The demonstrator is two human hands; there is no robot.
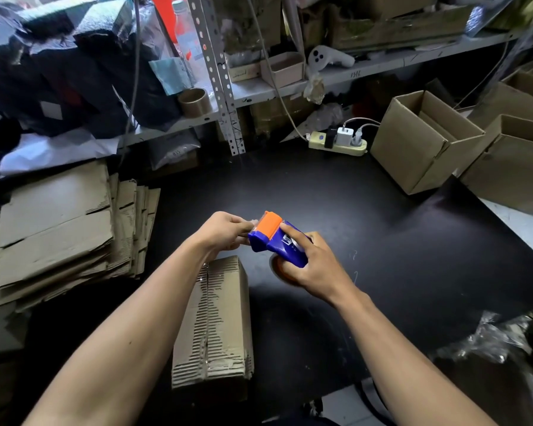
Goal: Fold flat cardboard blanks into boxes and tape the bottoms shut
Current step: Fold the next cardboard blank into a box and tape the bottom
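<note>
A folded cardboard box (219, 321) stands on the black table (397, 256) below my arms, bottom side up, with clear tape along its centre seam. My right hand (313, 265) grips a blue and orange tape dispenser (276, 239) above the table, just past the box. My left hand (225, 230) pinches the tape end at the dispenser's orange front. A stack of flat cardboard blanks (62, 235) lies at the left.
Open finished boxes (425, 142) stand at the back right, with a power strip (337, 142) beside them. Metal shelving (225, 87) full of clutter and a tape roll (194, 101) rises behind the table. Crumpled plastic (486, 339) lies at the right front.
</note>
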